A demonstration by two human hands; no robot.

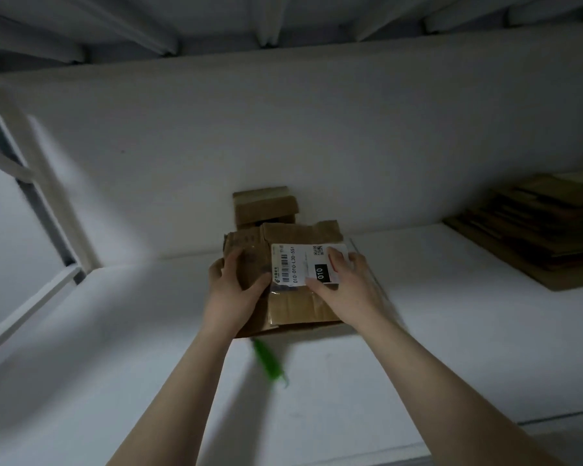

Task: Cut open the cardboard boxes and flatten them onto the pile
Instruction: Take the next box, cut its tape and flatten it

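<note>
A brown cardboard box [293, 304] with a white shipping label [297, 264] sits in the middle of the white table. My left hand [233, 287] grips its left side, thumb lying across the top near the label. My right hand [347, 284] rests on the top at the right, fingers spread over the label and its thumb on the black patch. A smaller brown box [263, 206] stands behind it against the wall. A green-handled cutter [270, 363] lies on the table just in front of the box, blurred. A pile of flattened cardboard [539, 237] sits at the far right.
The white table [115, 331] meets a white wall at the back. A white metal frame [48, 203] slants along the left edge. Overhead runs a slatted structure. The table's front edge shows at the lower right.
</note>
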